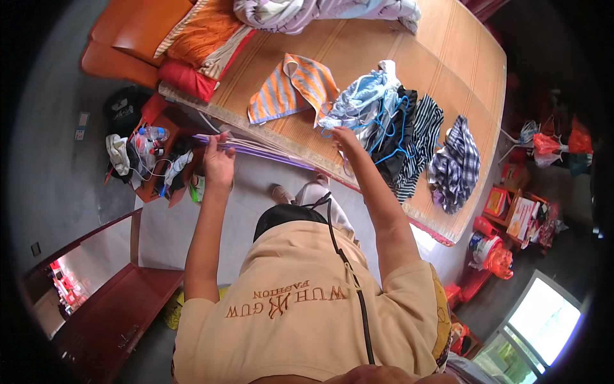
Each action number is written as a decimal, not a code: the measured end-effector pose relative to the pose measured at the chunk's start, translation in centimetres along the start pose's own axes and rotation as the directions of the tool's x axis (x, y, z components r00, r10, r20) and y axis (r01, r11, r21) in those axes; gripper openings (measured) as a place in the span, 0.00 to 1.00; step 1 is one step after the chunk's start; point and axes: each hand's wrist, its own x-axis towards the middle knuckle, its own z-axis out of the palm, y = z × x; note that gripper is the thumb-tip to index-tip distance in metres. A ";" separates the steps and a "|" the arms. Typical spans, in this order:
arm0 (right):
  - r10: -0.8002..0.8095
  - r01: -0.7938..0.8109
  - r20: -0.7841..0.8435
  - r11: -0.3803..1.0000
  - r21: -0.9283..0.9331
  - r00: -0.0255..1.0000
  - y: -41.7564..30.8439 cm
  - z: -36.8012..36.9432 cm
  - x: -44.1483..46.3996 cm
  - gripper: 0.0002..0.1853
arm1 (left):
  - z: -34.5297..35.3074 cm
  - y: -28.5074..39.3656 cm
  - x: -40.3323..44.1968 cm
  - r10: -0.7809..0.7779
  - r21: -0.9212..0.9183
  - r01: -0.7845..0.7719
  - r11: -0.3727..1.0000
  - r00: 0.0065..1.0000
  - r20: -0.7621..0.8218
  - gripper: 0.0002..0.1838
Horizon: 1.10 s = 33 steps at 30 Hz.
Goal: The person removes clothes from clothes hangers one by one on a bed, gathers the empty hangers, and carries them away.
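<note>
My left hand (219,165) is beside the bed's near edge, fingers curled round a bunch of thin purple and white clothes hangers (268,151) seen nearly edge-on. My right hand (346,141) is closed at the near end of a pile of clothes; what its fingers pinch is hidden. Just past it lies a light blue garment (366,96) with blue hangers (382,125) tangled over it. To the right are a black garment (391,144), a black-and-white striped garment (422,141) and a checked shirt (456,163). An orange-and-grey striped cloth (288,89) lies left of the pile.
The bed with its woven mat (470,83) fills the far side, with a patterned quilt (307,14) and orange bedding (204,48) on it. Left stands a cluttered small table (150,189); a dark red cabinet (118,307) is behind it. Boxes and bags (521,214) line the right.
</note>
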 end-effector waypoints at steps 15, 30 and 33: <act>-0.071 -0.039 -0.694 0.989 -0.142 0.716 14.0 -17.3 6.3 0.29 | 2.2 -8.4 -0.3 0.010 0.374 0.051 0.926 0.987 -0.160 0.09; -0.682 0.301 -0.715 0.722 -0.623 0.156 -5.0 -14.4 -12.8 0.13 | 7.3 -12.8 0.1 -0.034 0.561 -0.011 0.827 0.997 0.070 0.10; -0.729 0.448 -0.656 0.662 -0.601 0.197 -5.2 -12.1 -14.8 0.12 | 8.7 -13.2 0.2 -0.031 0.616 -0.043 0.787 0.994 0.108 0.10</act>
